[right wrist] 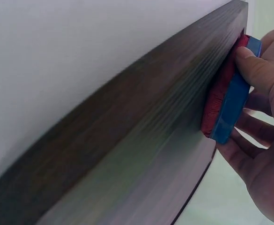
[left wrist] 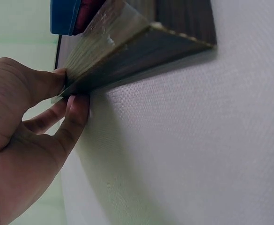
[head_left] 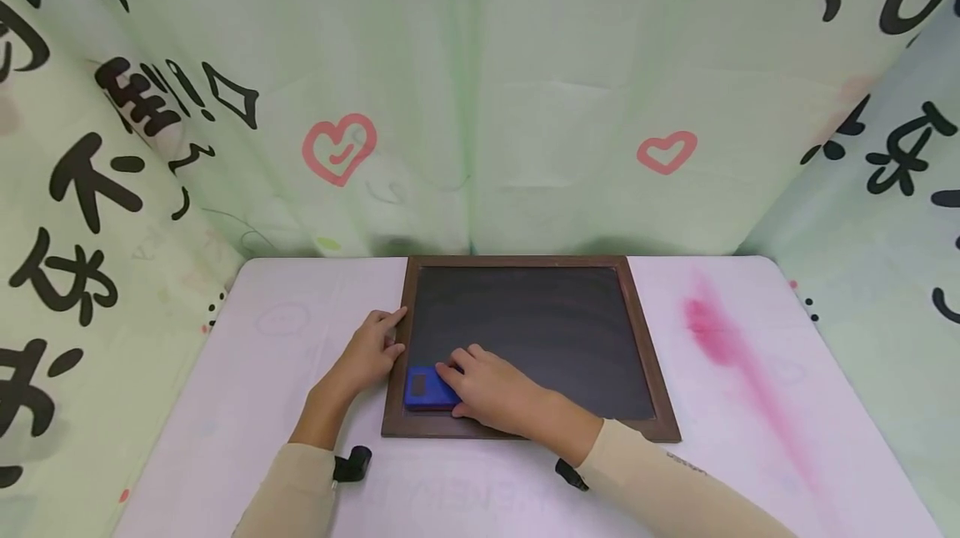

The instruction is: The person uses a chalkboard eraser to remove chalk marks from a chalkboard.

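A small chalkboard (head_left: pixel 525 313) in a brown wooden frame (head_left: pixel 651 346) lies on the table. My left hand (head_left: pixel 372 348) holds its left edge; in the left wrist view the thumb (left wrist: pixel 48 86) is on the frame's top face and fingertips are against its outer side. A blue chalkboard eraser (head_left: pixel 427 389) with a red felt underside sits on the board's near left corner. My right hand (head_left: pixel 495 388) grips the eraser, with the thumb on the near side and fingers on the far side. In the right wrist view, the eraser's red felt (right wrist: pixel 217 105) is against the board.
The white table (head_left: pixel 300 296) bears a pink smear (head_left: pixel 720 329) on the right. A pale green curtain (head_left: pixel 555 104) with hearts and black lettering surrounds the table's back and sides. Dark wrist devices (head_left: pixel 352 465) show by both sleeves.
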A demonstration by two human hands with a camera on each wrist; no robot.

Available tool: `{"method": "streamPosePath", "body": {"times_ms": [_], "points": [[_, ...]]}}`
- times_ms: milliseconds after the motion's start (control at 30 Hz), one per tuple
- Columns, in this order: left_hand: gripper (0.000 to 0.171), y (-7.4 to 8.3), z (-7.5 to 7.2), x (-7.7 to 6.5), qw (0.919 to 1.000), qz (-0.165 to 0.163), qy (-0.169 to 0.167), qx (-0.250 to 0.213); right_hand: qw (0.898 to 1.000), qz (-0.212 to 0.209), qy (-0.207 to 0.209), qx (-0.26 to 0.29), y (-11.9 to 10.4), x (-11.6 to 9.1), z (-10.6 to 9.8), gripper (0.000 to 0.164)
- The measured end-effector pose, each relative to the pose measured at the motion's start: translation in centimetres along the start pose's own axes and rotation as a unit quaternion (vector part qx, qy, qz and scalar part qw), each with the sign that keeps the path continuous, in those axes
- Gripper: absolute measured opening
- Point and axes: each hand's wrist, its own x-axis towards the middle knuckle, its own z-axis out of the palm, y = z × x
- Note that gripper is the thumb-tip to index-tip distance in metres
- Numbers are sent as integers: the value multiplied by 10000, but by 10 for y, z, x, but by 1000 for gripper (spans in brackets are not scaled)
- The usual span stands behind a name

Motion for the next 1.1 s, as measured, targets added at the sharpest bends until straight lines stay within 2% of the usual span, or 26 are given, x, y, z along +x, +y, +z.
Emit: {"method": "streamPosePath", "body": {"times_ms": [233,433,733,1100], "points": [[61,0,0,0,10000,44,47,21,9998,29,-54,177,1,-3,-2,62],[61,1,0,0,10000,47,66,-12,9995,-19,-69,318,9,-15,-2,61],[63,1,-1,-2,10000,-41,14,-39,9977,42,140,657,28,-45,1,60],[62,4,-1,-3,10000,-60,-5,-61,9936,504,317,958,51,-87,6,61]]}}
